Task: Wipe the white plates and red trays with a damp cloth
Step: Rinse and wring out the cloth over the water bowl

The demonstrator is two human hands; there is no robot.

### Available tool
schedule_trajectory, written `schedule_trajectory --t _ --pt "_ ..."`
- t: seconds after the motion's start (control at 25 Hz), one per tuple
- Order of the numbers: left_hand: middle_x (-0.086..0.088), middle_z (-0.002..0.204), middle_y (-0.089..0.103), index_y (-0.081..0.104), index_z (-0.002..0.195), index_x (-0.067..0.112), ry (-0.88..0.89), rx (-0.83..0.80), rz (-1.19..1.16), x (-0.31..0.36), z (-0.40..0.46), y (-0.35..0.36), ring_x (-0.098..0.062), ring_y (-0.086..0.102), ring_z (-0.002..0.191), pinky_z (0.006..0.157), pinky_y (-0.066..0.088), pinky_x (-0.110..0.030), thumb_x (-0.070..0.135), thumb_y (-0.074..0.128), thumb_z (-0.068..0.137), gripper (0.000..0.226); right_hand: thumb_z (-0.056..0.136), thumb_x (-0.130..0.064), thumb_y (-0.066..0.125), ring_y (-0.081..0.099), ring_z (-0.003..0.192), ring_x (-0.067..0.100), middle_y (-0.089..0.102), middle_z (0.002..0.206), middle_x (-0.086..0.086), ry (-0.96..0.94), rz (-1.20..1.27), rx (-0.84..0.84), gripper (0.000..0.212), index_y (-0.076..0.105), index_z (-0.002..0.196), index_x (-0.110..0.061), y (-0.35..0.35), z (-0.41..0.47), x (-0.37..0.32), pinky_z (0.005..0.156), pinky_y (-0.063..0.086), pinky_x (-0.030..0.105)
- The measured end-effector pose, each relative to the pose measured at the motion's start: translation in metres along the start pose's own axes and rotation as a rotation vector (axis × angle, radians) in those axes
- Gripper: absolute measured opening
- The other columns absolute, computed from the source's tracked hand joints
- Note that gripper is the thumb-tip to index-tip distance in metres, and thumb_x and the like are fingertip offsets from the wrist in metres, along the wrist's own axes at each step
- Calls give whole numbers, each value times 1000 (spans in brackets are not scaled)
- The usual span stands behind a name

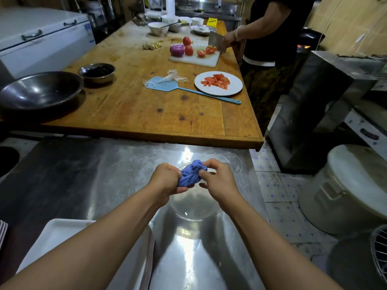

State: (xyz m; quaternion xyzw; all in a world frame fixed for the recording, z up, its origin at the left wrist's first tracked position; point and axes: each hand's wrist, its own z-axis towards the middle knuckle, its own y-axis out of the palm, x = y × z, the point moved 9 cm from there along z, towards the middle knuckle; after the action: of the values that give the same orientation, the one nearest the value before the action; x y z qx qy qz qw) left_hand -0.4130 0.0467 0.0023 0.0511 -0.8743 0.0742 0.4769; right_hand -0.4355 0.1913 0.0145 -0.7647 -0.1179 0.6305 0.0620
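Observation:
A bunched blue cloth is held over a clear glass bowl on the steel counter. My left hand grips the cloth's lower left end. My right hand pinches its upper right end with thumb and fingers. A stack of white rectangular plates or trays lies at the counter's near left, partly under my left forearm, with reddish edges showing at its right side.
Beyond the steel counter stands a wooden table with a wok, small metal bowl, fly swatter, plate of cut tomato and chopping board. Another person chops with a cleaver. A white bucket stands at right.

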Motion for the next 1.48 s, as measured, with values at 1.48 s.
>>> schedule_trajectory --t 1.48 --pt "-2 83 35 22 89 17 752 -181 1413 12 -12 57 -15 31 55 46 18 -27 12 41 93 20 90 -9 53 32 45 16 40 54 7 353 58 -24 31 45 60 -12 6 15 54 40 26 21"
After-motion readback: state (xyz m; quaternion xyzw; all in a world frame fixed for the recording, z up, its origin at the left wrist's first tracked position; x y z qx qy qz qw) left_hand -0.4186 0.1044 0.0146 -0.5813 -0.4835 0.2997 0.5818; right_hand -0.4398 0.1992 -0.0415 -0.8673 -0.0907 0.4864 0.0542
